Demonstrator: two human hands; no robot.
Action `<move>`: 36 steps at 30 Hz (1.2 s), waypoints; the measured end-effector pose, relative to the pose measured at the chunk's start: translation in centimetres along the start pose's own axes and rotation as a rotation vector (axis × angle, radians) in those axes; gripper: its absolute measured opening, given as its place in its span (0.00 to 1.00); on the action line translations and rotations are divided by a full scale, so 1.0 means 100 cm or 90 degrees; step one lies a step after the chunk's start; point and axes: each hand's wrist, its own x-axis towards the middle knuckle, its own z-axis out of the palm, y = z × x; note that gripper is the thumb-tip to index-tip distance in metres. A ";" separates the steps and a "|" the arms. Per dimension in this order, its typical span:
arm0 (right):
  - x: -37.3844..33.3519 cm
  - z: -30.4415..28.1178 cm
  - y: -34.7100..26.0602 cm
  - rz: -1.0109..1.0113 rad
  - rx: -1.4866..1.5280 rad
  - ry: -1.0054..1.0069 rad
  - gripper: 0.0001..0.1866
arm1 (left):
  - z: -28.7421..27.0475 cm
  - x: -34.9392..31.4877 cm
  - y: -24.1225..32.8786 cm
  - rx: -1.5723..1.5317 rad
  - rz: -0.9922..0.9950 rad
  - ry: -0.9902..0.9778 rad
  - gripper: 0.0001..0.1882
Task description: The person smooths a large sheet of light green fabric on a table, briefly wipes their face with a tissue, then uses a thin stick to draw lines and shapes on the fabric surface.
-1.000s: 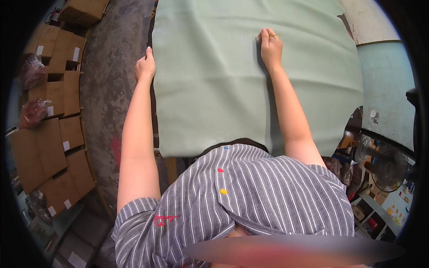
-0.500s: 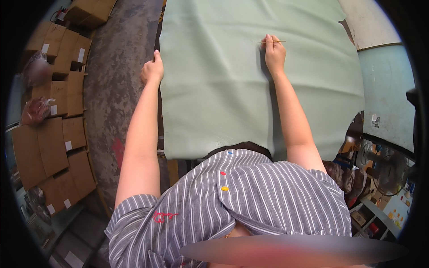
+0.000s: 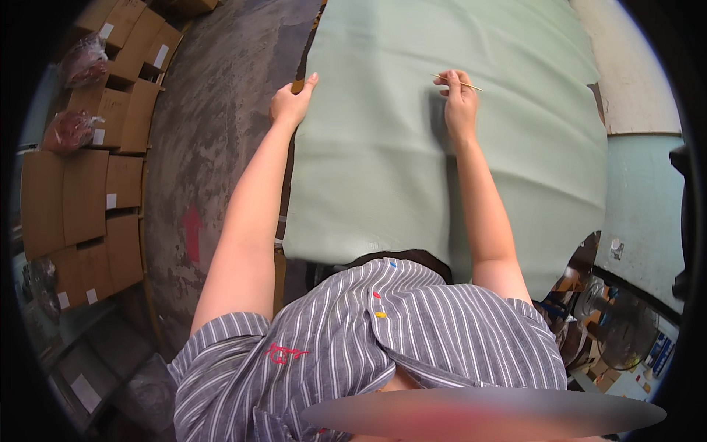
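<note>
A large pale green sheet that looks like leather lies spread out in front of me with soft creases and an uneven outline. At its left edge is my left hand, closed round the edge with the thumb on top; the fingers underneath are partly hidden. My right hand is over the middle of the sheet, a little above it, casting a shadow. Between its thumb and fingers it pinches a thin yellowish stick, held crosswise.
Stacked cardboard boxes line the left side, with bagged reddish things on them. A grey floor strip bearing a red arrow runs between boxes and sheet. A light blue surface and a fan are at the right.
My view has shifted, so the sheet sits farther right in it. The stick in my right hand has tilted from level to sloping down rightward. My left hand stays at the edge.
</note>
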 end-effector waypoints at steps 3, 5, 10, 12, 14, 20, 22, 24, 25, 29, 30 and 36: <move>0.005 0.061 -0.003 -0.038 0.143 -0.131 0.17 | -0.004 -0.003 0.002 -0.016 0.006 -0.014 0.39; 0.011 0.104 -0.004 -0.065 0.102 -0.170 0.18 | -0.007 -0.004 0.004 -0.010 -0.003 -0.013 0.38; 0.026 0.144 -0.001 -0.068 -0.050 -0.182 0.18 | -0.007 -0.008 0.007 -0.001 -0.019 -0.011 0.36; 0.028 0.148 -0.002 -0.093 -0.123 -0.177 0.17 | -0.008 -0.009 0.007 -0.002 -0.031 0.000 0.36; 0.024 0.148 -0.002 -0.138 -0.175 -0.172 0.16 | -0.007 -0.011 0.008 -0.021 -0.028 -0.002 0.37; 0.014 0.140 0.000 -0.087 -0.137 -0.249 0.16 | -0.008 -0.011 0.011 0.001 -0.036 -0.006 0.36; 0.029 0.132 0.005 -0.025 -0.019 -0.225 0.17 | -0.009 -0.011 0.011 0.002 -0.039 -0.009 0.37; 0.057 0.124 0.012 -0.027 0.103 -0.118 0.16 | -0.010 -0.010 0.010 0.004 -0.046 -0.029 0.37; 0.070 0.117 0.017 0.006 0.145 -0.069 0.15 | -0.009 -0.011 0.010 0.005 -0.050 -0.018 0.37; 0.095 0.086 0.040 0.015 0.166 -0.031 0.15 | -0.010 -0.009 0.008 0.005 -0.038 -0.001 0.37; 0.101 0.076 0.045 0.004 0.155 -0.035 0.15 | -0.010 -0.009 0.008 0.006 -0.034 0.006 0.37; 0.150 -0.019 0.067 0.047 0.113 0.187 0.13 | -0.010 -0.009 0.010 0.003 -0.033 0.003 0.37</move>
